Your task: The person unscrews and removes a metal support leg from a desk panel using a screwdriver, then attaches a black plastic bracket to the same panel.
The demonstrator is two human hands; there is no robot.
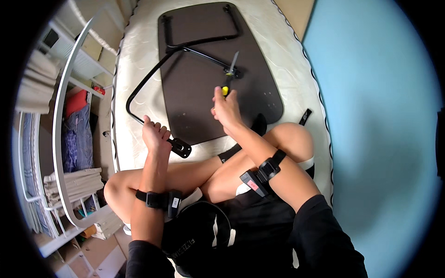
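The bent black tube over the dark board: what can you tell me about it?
The bent black tube looks like glossy painted metal, forming a wide U with two rounded bends. Its near end carries a flat black end plate with holes, beyond the board's near edge; the left-hand grip is closed around the tube beside it. The far end lies over the dark board, partly behind a yellow-and-black tool. Whether that end is fastened is unclear.

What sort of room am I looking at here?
Probably a bedroom or dormitory, seen from a raised bed: there's a cream quilted mattress, a white metal guard rail along its left, and blue denim clothing stored beyond the rail, apparently lower down.
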